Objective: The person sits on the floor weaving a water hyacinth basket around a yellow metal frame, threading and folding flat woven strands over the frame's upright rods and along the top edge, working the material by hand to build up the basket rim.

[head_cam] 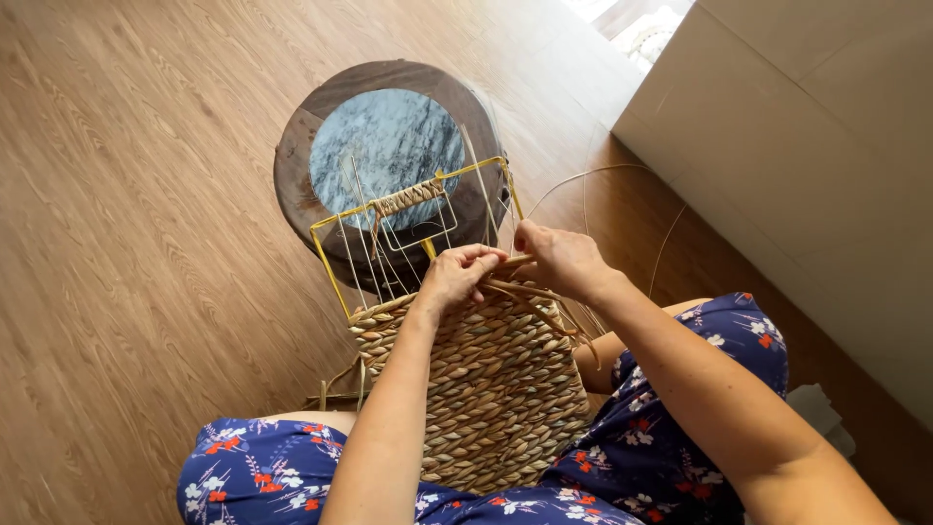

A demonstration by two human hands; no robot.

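A partly woven straw basket [496, 389] rests on my lap, built on a yellow wire frame [335, 267] whose bare wires stick out beyond the weave. A wrapped handle [408, 197] sits at the frame's far end. My left hand [457, 275] pinches the weave's top edge with fingers curled around a straw strand. My right hand [562, 259] is closed on straw strands [530, 289] right beside it, at the same edge. Loose strands [583, 175] trail off toward the right over the floor.
A round dark wooden stool with a grey marble top [389, 146] stands just beyond the frame. The floor [126, 194] is wood plank. A beige wall or cabinet [807, 146] runs along the right. My blue flowered clothing [661, 457] covers my legs.
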